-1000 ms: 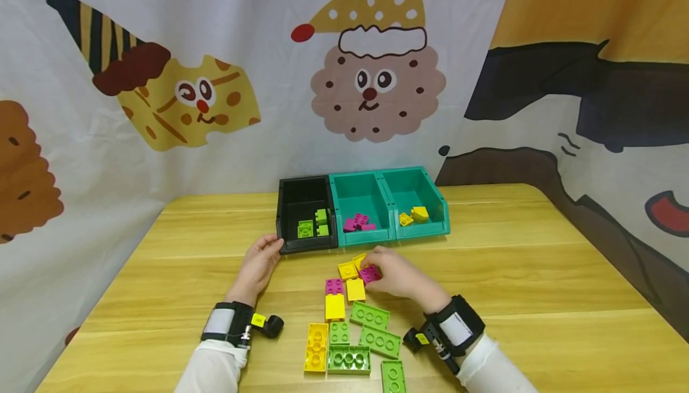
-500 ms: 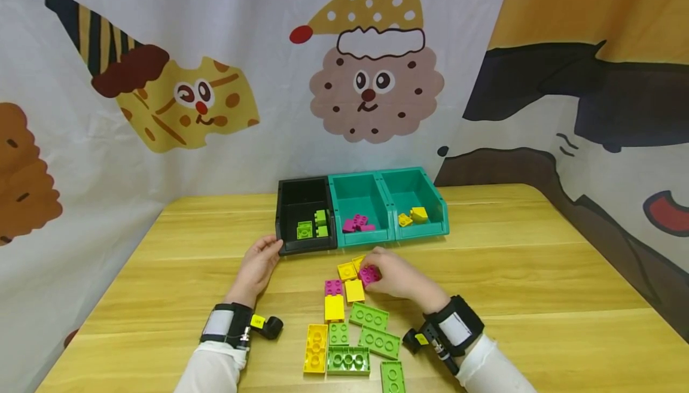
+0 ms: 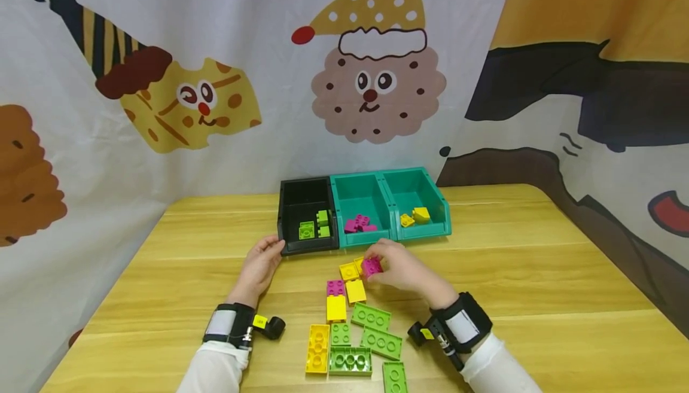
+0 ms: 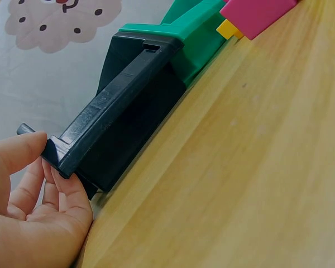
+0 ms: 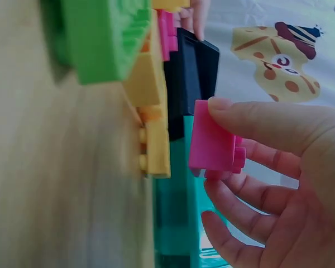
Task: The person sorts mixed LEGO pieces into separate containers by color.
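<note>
My right hand (image 3: 401, 266) pinches a magenta toy brick (image 5: 215, 138) between thumb and fingers, in front of the bins. In the right wrist view the brick is held on its side, studs toward the palm. With thumb and fingertips, my left hand (image 3: 259, 266) grips the front left corner of the black bin (image 4: 117, 106). Beside the held brick lie small yellow bricks (image 3: 348, 271). Another magenta brick (image 3: 335, 288) touches a yellow brick (image 3: 336, 308) just left of them.
Two joined teal bins (image 3: 366, 238) adjoin the black one; they hold magenta bricks (image 3: 359, 224) and yellow bricks (image 3: 421, 215). Green bricks (image 3: 307, 230) lie in the black bin. Nearer me are several green bricks (image 3: 381, 342) and a long yellow brick (image 3: 317, 349). A printed curtain (image 3: 226, 165) hangs behind.
My right hand has lifted the magenta brick slightly from among the yellow ones, its wrist shifting a little right. The left hand keeps its grip on the black bin.
</note>
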Motion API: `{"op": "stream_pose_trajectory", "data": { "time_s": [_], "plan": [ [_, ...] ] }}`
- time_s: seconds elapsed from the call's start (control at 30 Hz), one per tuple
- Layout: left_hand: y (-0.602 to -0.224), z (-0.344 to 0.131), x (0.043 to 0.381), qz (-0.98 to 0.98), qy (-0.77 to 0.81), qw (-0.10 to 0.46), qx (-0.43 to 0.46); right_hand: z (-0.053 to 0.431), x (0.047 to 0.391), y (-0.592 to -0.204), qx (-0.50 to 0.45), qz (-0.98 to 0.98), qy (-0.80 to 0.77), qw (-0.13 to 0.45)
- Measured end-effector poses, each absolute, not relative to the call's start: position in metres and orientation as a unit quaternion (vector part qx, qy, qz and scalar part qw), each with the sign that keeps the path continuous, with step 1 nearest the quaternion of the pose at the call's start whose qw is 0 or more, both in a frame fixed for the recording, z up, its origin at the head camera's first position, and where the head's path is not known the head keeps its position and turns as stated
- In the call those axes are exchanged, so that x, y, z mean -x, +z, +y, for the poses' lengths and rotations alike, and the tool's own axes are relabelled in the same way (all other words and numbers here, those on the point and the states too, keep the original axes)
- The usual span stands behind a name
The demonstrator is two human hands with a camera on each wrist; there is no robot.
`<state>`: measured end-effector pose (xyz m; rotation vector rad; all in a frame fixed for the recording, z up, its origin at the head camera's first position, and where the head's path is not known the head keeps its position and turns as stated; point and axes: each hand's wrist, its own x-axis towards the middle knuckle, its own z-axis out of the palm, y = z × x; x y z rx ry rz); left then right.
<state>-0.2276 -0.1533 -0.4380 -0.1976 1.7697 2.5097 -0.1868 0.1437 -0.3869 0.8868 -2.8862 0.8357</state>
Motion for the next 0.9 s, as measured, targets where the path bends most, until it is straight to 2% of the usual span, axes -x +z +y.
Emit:
{"op": "stream_pose_trajectory", "data": {
  "time_s": [0.9],
  "plan": [
    [-0.438, -0.153, 0.228, 0.574, 0.816, 0.029, 0.066, 0.146, 0.21, -0.357, -0.246, -0.924, 0.286, 0.063]
  ]
}}
